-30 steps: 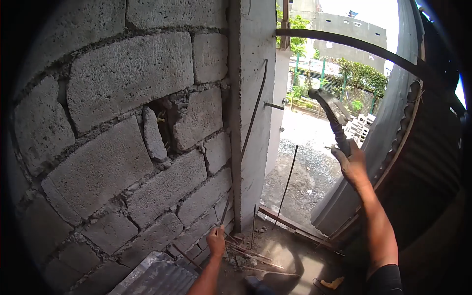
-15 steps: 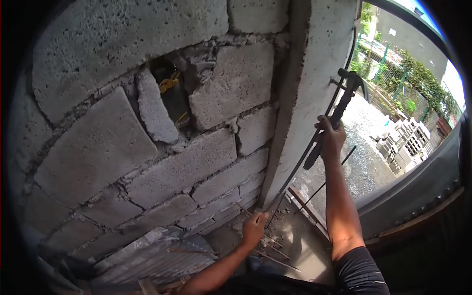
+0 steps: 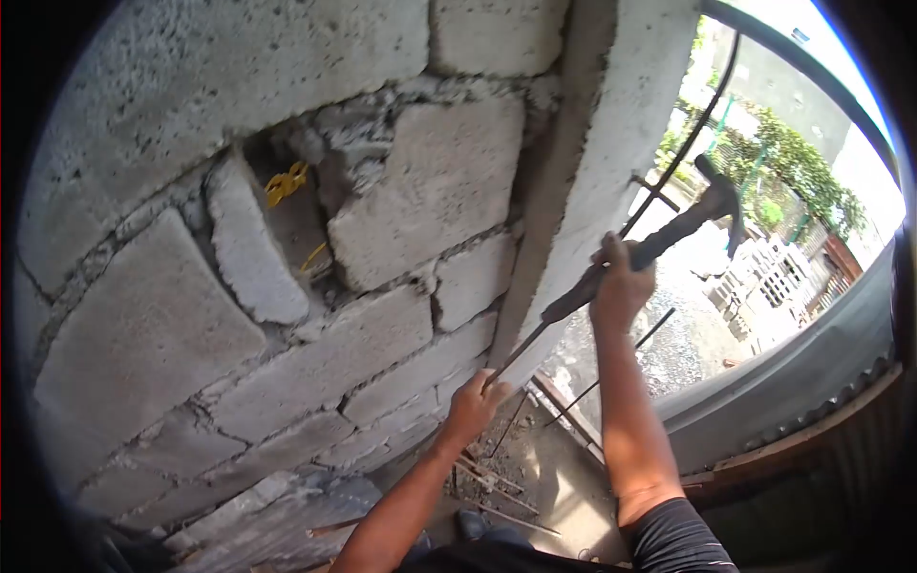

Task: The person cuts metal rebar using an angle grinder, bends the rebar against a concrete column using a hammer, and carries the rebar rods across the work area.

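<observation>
My right hand [image 3: 623, 291] is wrapped around the dark handle of a claw hammer [image 3: 671, 232], whose head points up and right. A long thin steel rod [image 3: 694, 134] slants along the concrete post [image 3: 611, 162], passing close behind the hammer and my right fingers. I cannot tell whether those fingers also touch the rod. Lower down, my left hand [image 3: 468, 413] is closed around the rod's lower part. A short bar [image 3: 659, 193] juts from the post beside the rod.
The block wall [image 3: 392, 334] on the left has a broken hole showing yellow material [image 3: 286, 183]. Sticks and rubble [image 3: 497, 487] lie on the floor. A corrugated metal sheet [image 3: 764, 392] stands at right. Outside are stacked hollow blocks [image 3: 769, 277] and another thin rod [image 3: 611, 366].
My left hand has risen along with the rod. The hammer has tipped further right, and the rod's top now leans away from the post. The view has shifted slightly.
</observation>
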`<move>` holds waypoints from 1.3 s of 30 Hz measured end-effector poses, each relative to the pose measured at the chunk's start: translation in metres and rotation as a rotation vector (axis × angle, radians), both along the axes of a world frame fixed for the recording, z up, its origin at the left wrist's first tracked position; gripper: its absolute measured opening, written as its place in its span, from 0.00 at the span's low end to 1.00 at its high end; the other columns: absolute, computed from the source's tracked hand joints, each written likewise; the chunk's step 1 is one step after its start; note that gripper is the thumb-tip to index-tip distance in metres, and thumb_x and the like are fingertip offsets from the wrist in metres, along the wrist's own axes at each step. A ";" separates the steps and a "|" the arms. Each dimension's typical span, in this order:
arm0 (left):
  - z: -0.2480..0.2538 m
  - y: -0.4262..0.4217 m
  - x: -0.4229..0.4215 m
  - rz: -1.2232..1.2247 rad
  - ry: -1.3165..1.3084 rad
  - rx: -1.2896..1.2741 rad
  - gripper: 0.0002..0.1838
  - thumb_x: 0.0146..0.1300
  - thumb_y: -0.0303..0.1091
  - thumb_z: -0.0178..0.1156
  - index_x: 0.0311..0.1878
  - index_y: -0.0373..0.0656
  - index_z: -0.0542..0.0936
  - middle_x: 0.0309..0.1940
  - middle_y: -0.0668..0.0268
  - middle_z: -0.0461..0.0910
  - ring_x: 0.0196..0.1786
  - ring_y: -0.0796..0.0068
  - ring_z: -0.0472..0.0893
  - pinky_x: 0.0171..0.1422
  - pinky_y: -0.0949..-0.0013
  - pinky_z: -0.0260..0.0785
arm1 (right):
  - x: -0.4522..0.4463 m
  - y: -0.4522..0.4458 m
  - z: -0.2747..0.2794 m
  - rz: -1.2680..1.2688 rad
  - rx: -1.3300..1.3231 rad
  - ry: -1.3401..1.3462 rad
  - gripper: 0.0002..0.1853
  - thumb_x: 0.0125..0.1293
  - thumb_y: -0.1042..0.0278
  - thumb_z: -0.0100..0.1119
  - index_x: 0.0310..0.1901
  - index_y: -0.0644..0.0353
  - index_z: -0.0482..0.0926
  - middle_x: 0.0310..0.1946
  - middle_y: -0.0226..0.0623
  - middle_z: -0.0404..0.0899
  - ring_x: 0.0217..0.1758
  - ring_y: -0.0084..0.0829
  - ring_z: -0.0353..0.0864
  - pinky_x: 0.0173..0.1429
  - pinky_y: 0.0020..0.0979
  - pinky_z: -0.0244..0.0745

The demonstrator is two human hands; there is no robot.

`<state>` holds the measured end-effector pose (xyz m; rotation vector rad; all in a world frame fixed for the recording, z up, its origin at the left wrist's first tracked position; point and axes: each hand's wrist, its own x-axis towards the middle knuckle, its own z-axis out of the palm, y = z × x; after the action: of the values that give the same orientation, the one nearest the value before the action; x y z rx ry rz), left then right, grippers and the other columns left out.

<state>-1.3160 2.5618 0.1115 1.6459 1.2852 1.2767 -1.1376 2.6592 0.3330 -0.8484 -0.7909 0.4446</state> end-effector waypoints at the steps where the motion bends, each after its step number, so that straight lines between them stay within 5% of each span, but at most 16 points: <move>1: 0.016 0.006 0.001 -0.014 -0.017 0.000 0.19 0.71 0.49 0.61 0.48 0.40 0.79 0.32 0.53 0.83 0.37 0.50 0.84 0.41 0.57 0.74 | -0.006 0.003 -0.014 0.009 0.026 -0.013 0.10 0.63 0.72 0.69 0.36 0.60 0.73 0.23 0.35 0.78 0.22 0.24 0.77 0.28 0.25 0.72; 8: -0.011 0.035 -0.025 0.218 0.099 0.148 0.19 0.73 0.44 0.60 0.31 0.38 0.76 0.22 0.50 0.76 0.27 0.44 0.78 0.32 0.51 0.67 | -0.017 -0.007 -0.035 0.211 -0.147 -0.027 0.13 0.68 0.65 0.67 0.43 0.63 0.73 0.34 0.39 0.83 0.23 0.22 0.79 0.23 0.26 0.75; 10: -0.013 0.034 -0.039 0.268 0.164 0.154 0.19 0.73 0.44 0.59 0.31 0.38 0.76 0.21 0.49 0.76 0.26 0.41 0.77 0.31 0.51 0.67 | -0.001 -0.012 -0.037 0.259 -0.138 0.043 0.13 0.69 0.65 0.66 0.43 0.63 0.72 0.33 0.38 0.82 0.20 0.22 0.77 0.24 0.27 0.78; 11: -0.016 0.034 -0.046 0.253 0.159 0.143 0.20 0.74 0.44 0.57 0.32 0.36 0.75 0.19 0.52 0.73 0.22 0.54 0.72 0.30 0.56 0.65 | 0.010 -0.019 -0.036 0.294 -0.145 -0.008 0.14 0.70 0.63 0.65 0.43 0.62 0.71 0.28 0.35 0.78 0.19 0.23 0.76 0.23 0.27 0.77; 12: -0.019 0.036 -0.050 0.251 0.161 0.155 0.20 0.74 0.44 0.57 0.32 0.36 0.75 0.19 0.52 0.73 0.22 0.54 0.72 0.30 0.56 0.65 | 0.022 -0.020 -0.039 0.307 -0.142 -0.062 0.15 0.71 0.61 0.64 0.43 0.62 0.70 0.23 0.31 0.73 0.18 0.21 0.74 0.22 0.27 0.75; 16: -0.016 0.040 -0.055 0.278 0.282 0.207 0.19 0.74 0.42 0.57 0.32 0.35 0.76 0.21 0.47 0.75 0.27 0.42 0.77 0.32 0.50 0.67 | 0.067 -0.042 -0.006 0.327 -0.252 -0.092 0.22 0.76 0.45 0.53 0.44 0.61 0.70 0.20 0.26 0.66 0.15 0.18 0.66 0.17 0.25 0.66; 22: -0.031 0.052 -0.057 0.335 0.353 0.253 0.17 0.71 0.42 0.60 0.31 0.38 0.77 0.23 0.46 0.78 0.30 0.37 0.80 0.32 0.47 0.69 | 0.120 -0.086 0.082 0.082 0.168 -0.066 0.33 0.75 0.31 0.42 0.49 0.62 0.70 0.19 0.28 0.66 0.15 0.20 0.67 0.19 0.24 0.65; 28: -0.033 0.054 -0.058 0.332 0.391 0.207 0.16 0.70 0.42 0.60 0.32 0.38 0.77 0.24 0.45 0.79 0.31 0.37 0.80 0.33 0.46 0.70 | 0.136 -0.084 0.152 -0.075 0.901 0.132 0.38 0.69 0.20 0.35 0.40 0.56 0.68 0.21 0.28 0.65 0.20 0.25 0.68 0.27 0.31 0.73; 29: -0.028 0.052 -0.058 0.332 0.391 0.225 0.16 0.70 0.41 0.60 0.32 0.38 0.77 0.24 0.44 0.79 0.31 0.37 0.80 0.33 0.46 0.70 | 0.111 -0.062 0.136 -0.124 0.797 0.199 0.39 0.69 0.19 0.31 0.39 0.56 0.68 0.19 0.28 0.65 0.18 0.25 0.68 0.26 0.30 0.73; 31: -0.015 0.048 -0.055 0.319 0.361 0.221 0.16 0.71 0.41 0.60 0.33 0.38 0.78 0.24 0.45 0.80 0.32 0.37 0.81 0.33 0.46 0.71 | 0.059 0.016 0.050 -0.227 0.324 -0.154 0.33 0.74 0.29 0.39 0.34 0.57 0.68 0.13 0.26 0.64 0.11 0.26 0.65 0.20 0.31 0.69; 32: -0.013 0.043 -0.053 0.299 0.334 0.220 0.15 0.71 0.41 0.60 0.33 0.38 0.79 0.25 0.45 0.80 0.32 0.37 0.81 0.33 0.46 0.71 | 0.063 0.011 0.039 -0.228 0.318 -0.153 0.33 0.74 0.29 0.39 0.34 0.57 0.68 0.13 0.26 0.64 0.11 0.26 0.65 0.20 0.31 0.69; 34: -0.025 0.043 -0.057 0.304 0.391 0.224 0.15 0.71 0.41 0.60 0.34 0.38 0.79 0.25 0.45 0.81 0.32 0.38 0.82 0.34 0.47 0.71 | 0.076 0.009 0.036 0.434 -0.283 -0.042 0.27 0.75 0.36 0.48 0.34 0.55 0.70 0.14 0.23 0.62 0.11 0.19 0.60 0.16 0.27 0.60; 39: -0.013 0.039 -0.066 0.333 0.439 0.193 0.15 0.71 0.40 0.59 0.34 0.37 0.79 0.26 0.45 0.81 0.33 0.39 0.82 0.34 0.47 0.72 | 0.125 -0.050 0.068 0.174 0.055 -0.227 0.26 0.77 0.39 0.48 0.37 0.58 0.72 0.15 0.22 0.63 0.13 0.15 0.62 0.17 0.21 0.58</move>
<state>-1.3815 2.6005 0.0983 1.9862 1.8073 1.3046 -1.0131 2.6096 0.4009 -0.7901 -1.0871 0.4830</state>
